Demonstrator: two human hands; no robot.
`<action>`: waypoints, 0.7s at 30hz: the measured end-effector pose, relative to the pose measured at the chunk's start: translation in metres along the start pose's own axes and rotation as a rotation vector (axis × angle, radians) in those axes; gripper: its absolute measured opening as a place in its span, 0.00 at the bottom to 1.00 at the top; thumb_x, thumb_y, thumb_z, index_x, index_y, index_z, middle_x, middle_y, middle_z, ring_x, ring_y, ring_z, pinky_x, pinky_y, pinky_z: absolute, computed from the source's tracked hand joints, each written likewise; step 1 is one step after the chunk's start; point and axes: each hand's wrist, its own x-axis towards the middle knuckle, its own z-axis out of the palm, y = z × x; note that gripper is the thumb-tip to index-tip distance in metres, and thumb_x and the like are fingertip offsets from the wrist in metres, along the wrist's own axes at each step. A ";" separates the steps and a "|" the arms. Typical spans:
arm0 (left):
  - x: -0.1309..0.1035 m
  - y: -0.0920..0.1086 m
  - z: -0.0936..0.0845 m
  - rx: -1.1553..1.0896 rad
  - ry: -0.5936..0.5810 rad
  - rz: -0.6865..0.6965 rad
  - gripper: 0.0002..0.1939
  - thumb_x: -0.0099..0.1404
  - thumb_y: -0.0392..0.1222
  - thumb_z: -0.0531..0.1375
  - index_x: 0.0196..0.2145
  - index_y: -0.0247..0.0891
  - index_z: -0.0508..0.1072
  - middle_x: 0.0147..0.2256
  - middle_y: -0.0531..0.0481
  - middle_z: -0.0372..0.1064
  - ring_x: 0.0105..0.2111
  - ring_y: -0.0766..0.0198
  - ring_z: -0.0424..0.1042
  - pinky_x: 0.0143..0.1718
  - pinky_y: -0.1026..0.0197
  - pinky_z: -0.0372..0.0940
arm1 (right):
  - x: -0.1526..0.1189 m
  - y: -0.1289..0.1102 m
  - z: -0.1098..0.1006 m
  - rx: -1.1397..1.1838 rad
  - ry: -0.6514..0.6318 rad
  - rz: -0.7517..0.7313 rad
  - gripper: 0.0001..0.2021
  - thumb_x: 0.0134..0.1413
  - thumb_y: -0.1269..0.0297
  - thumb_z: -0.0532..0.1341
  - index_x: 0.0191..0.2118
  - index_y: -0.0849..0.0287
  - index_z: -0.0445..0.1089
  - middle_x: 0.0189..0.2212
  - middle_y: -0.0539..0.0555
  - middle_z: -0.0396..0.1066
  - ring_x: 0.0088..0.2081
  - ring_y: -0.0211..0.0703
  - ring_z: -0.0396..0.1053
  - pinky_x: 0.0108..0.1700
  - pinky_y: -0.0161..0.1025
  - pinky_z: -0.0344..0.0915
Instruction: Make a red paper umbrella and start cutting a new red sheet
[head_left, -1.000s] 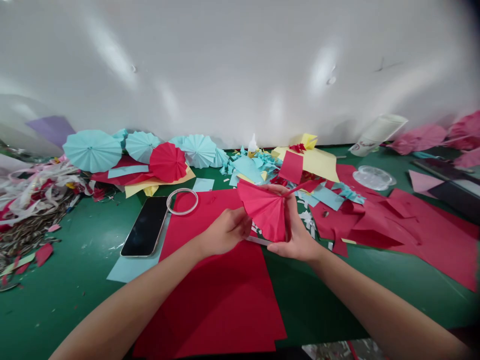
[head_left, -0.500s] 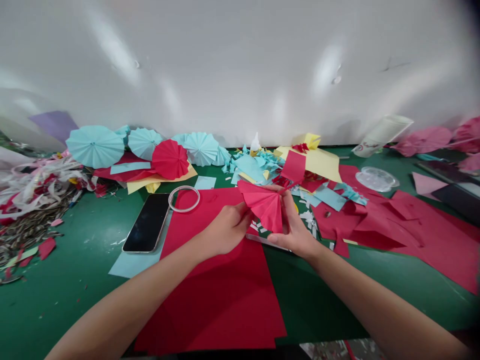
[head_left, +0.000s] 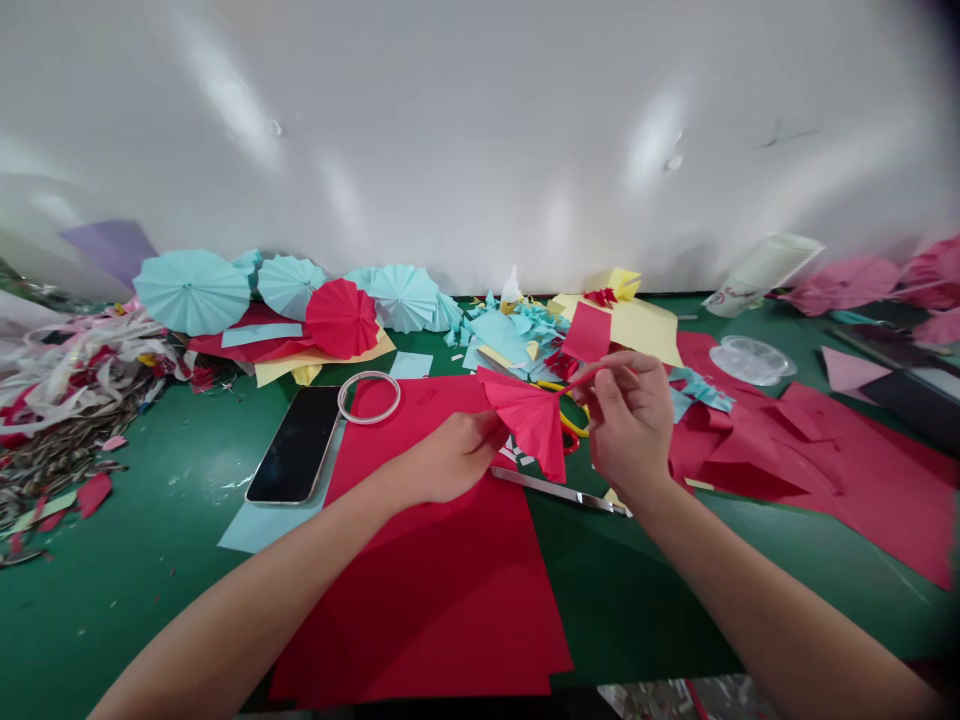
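A pleated red paper fan (head_left: 531,420) is spread between my hands, above the table. My left hand (head_left: 461,455) pinches its left edge, fingers closed. My right hand (head_left: 632,420) has its fingers closed on a narrow red end that sticks out from the fan's gathered point. Below the fan lies a utility knife (head_left: 559,489), partly covered. Yellow-handled scissors (head_left: 574,420) show behind the fan, half hidden by it and by my right hand. Large red paper sheets (head_left: 435,600) lie under my left forearm.
A phone (head_left: 294,445) and a white tape ring (head_left: 369,398) lie left of my left hand. Pale blue paper rosettes (head_left: 192,292) and a red rosette (head_left: 342,318) line the wall. Paper scraps (head_left: 517,330) and crumpled red paper (head_left: 817,450) lie behind and to the right.
My right hand has let go of the fan's right side and moved up and right, onto the narrow end. The utility knife and scissors show more. My left hand stays nearly still.
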 end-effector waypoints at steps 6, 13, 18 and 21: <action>0.000 0.001 0.002 -0.094 -0.021 -0.060 0.09 0.62 0.36 0.46 0.25 0.36 0.61 0.26 0.51 0.63 0.28 0.66 0.64 0.29 0.63 0.60 | -0.003 -0.002 0.001 -0.081 0.010 -0.033 0.05 0.52 0.62 0.58 0.33 0.55 0.62 0.26 0.48 0.68 0.25 0.34 0.64 0.27 0.34 0.62; -0.001 -0.002 0.003 -0.149 0.018 -0.025 0.07 0.60 0.34 0.49 0.28 0.36 0.65 0.26 0.50 0.64 0.35 0.61 0.66 0.36 0.61 0.61 | -0.006 -0.010 0.004 -0.099 -0.074 -0.024 0.04 0.53 0.62 0.57 0.32 0.53 0.60 0.25 0.48 0.68 0.25 0.37 0.64 0.29 0.38 0.62; -0.001 -0.001 0.003 -0.157 0.013 -0.014 0.08 0.61 0.35 0.48 0.27 0.36 0.64 0.27 0.50 0.64 0.34 0.62 0.65 0.36 0.61 0.62 | -0.008 -0.008 0.004 -0.037 -0.170 0.030 0.09 0.53 0.57 0.56 0.39 0.50 0.58 0.30 0.49 0.68 0.33 0.40 0.67 0.36 0.41 0.64; 0.000 -0.002 0.004 -0.157 0.066 0.014 0.09 0.61 0.36 0.47 0.25 0.36 0.63 0.26 0.51 0.64 0.33 0.62 0.65 0.37 0.60 0.61 | -0.009 -0.006 0.003 0.067 -0.396 0.081 0.30 0.45 0.48 0.60 0.52 0.45 0.47 0.45 0.54 0.64 0.46 0.45 0.64 0.47 0.47 0.60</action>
